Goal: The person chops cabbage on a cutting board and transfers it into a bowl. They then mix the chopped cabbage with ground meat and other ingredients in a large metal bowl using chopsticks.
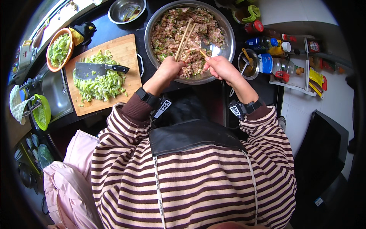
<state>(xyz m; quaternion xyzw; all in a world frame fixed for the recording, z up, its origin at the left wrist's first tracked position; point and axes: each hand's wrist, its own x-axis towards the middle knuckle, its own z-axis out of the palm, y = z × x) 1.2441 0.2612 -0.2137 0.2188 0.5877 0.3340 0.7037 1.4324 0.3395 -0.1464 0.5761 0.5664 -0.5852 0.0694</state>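
Note:
A wide steel bowl (pixel 146 42) holds minced meat (pixel 167 26) mixed with chopped green pieces. At its near rim, my left hand (pixel 170 69) is closed around the lower ends of a pair of wooden chopsticks (pixel 185 38), which slant up and right over the meat. My right hand (pixel 223 69), at the rim's near right, pinches a thin wooden stick (pixel 203 53); its far end is lost against the meat, so I cannot tell its kind. To the left, a cleaver (pixel 91 70) with a black handle lies flat on chopped pale-green vegetable (pixel 103 86) on a wooden cutting board (pixel 133 49).
An orange-rimmed bowl of chopped greens (pixel 60 51) and a small steel bowl (pixel 127 10) stand behind the board. A sink (pixel 57 91) and green basket (pixel 42 112) are at left. At right are a small seasoning bowl (pixel 249 70), bottles (pixel 263 42) and a white rack (pixel 293 88).

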